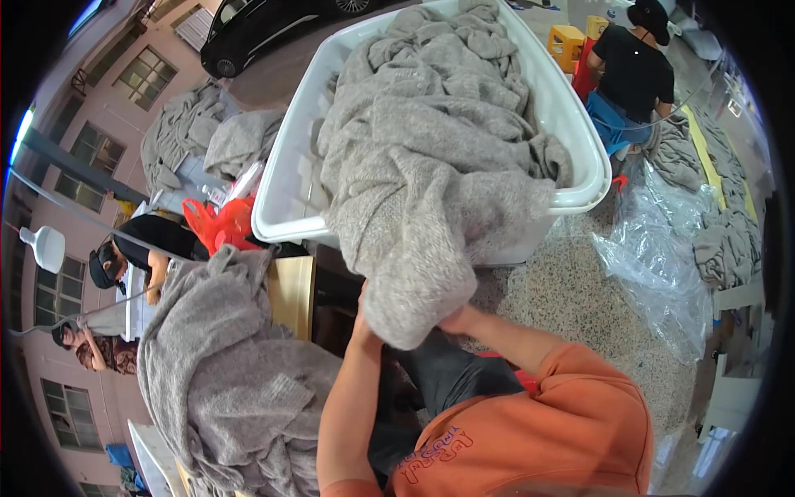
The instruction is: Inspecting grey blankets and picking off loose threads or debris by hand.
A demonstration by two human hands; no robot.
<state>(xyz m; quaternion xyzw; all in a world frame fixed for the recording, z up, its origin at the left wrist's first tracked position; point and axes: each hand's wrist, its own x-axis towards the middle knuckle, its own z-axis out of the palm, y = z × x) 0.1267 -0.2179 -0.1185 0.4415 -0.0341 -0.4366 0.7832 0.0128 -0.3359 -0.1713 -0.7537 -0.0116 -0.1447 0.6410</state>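
A grey knitted garment [414, 248] hangs over the near rim of a big white plastic tub [286, 195], its rounded end drawn toward me. My left hand [364, 325] grips this end from the left, and most of its fingers are covered by the knit. From the right, my right hand [457, 320] grips the same end, its fingers also largely hidden under the cloth. More grey knitwear [447, 83] is heaped inside the tub. Close to my left arm lies another large pile of grey knits [240, 381].
A wooden board [291, 294] and a red plastic bag [219, 222] are left of the tub. Clear plastic sheeting [654, 257] covers floor at right. Co-workers sit or bend at the right [633, 66] and left [153, 240]. A dark car [273, 33] stands behind.
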